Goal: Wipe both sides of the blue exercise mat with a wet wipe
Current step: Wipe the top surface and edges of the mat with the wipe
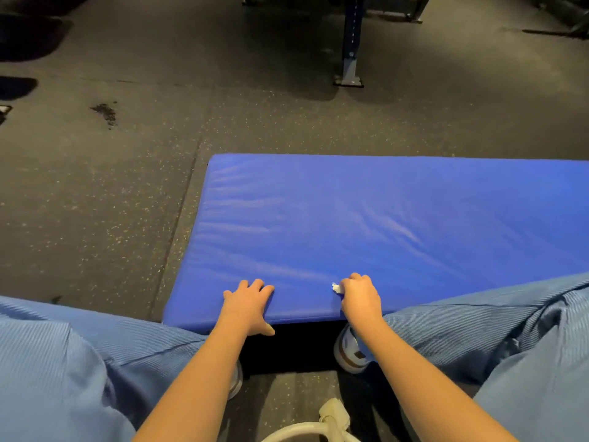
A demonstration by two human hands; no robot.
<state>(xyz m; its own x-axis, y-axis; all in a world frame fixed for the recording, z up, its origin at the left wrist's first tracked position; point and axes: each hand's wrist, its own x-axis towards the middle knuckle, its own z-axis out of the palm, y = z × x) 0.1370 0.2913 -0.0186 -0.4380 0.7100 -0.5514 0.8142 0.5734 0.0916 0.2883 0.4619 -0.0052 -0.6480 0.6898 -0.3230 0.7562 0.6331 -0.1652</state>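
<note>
The blue exercise mat (366, 224) lies on the dark speckled floor in front of me, and its near edge looks raised off the floor. My left hand (250, 306) holds that near edge, fingers spread on top and the thumb down over the side. My right hand (360, 296) rests on the mat a little to the right, fingers curled round a small white wet wipe (336, 287) that sticks out at its left.
My knees in light blue trousers (79, 362) flank the mat's near edge, with a white shoe (350, 349) below it. A metal equipment post with a base plate (349, 71) stands on the floor beyond the mat. A white cable (328, 422) hangs at the bottom.
</note>
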